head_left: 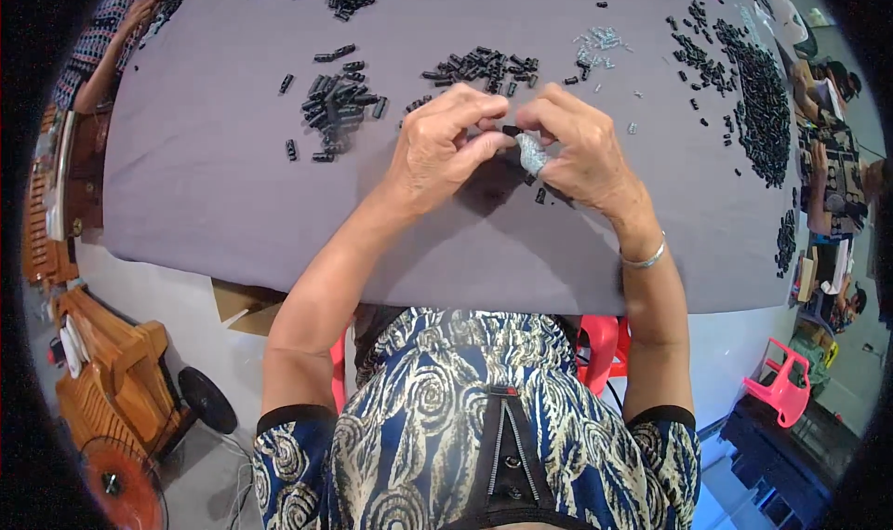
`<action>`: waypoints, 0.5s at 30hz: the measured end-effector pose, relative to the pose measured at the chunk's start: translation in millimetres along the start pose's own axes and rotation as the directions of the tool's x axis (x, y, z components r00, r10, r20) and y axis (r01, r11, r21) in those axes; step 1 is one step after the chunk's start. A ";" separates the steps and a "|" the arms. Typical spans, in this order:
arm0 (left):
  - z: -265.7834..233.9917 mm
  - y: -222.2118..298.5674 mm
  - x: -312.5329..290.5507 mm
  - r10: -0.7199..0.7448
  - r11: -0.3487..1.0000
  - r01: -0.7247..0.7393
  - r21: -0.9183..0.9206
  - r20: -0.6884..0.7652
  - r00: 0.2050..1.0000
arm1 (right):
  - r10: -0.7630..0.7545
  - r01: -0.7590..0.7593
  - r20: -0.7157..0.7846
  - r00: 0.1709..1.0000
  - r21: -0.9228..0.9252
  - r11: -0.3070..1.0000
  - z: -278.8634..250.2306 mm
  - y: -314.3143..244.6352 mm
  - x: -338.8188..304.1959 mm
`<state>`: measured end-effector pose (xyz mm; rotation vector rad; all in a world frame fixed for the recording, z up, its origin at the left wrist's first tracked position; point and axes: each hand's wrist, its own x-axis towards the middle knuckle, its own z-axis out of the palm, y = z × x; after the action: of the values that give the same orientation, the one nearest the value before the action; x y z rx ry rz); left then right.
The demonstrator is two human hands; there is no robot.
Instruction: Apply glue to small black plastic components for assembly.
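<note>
Over the grey cloth my two hands meet, fingers bent in a pinch. My left hand (433, 148) has thumb and forefinger closed at a small black cylindrical part (511, 131). My right hand (586, 144) reaches the same part with its fingertips, and its lower fingers are closed around a whitish, see-through clump (532, 152); whether this is loose small clear pieces or a small bag I cannot tell. Just beyond my hands lies a pile of black cylindrical parts (484, 67). A few black parts (540, 196) lie below my right hand.
Another black pile (335, 107) lies left of my hands, small clear pieces (600, 44) at the far right. A large black heap (758, 111) lines the table's right side. Another person's arm (112, 60) is at the far left. An orange fan (121, 483) stands lower left.
</note>
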<state>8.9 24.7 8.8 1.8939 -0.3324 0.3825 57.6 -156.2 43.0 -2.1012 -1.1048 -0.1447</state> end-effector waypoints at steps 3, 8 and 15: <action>4.9 3.4 0.4 -0.005 0.998 0.009 -0.058 0.069 0.998 | -0.024 0.025 0.006 1.000 -0.019 1.000 -4.3 0.7 -5.0; 2.6 4.5 -3.0 0.018 0.998 -0.013 -0.055 0.080 0.997 | 0.008 -0.006 -0.014 1.000 0.108 0.994 -3.9 0.1 -7.6; 5.9 7.2 -2.8 0.016 0.998 -0.012 -0.057 0.065 0.998 | 0.185 -0.166 -0.058 0.981 0.245 0.955 3.1 -1.9 -19.2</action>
<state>4.0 16.8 11.8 1.8523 -0.3970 0.3175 43.5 -166.3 33.9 -1.9473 -0.8383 -0.0089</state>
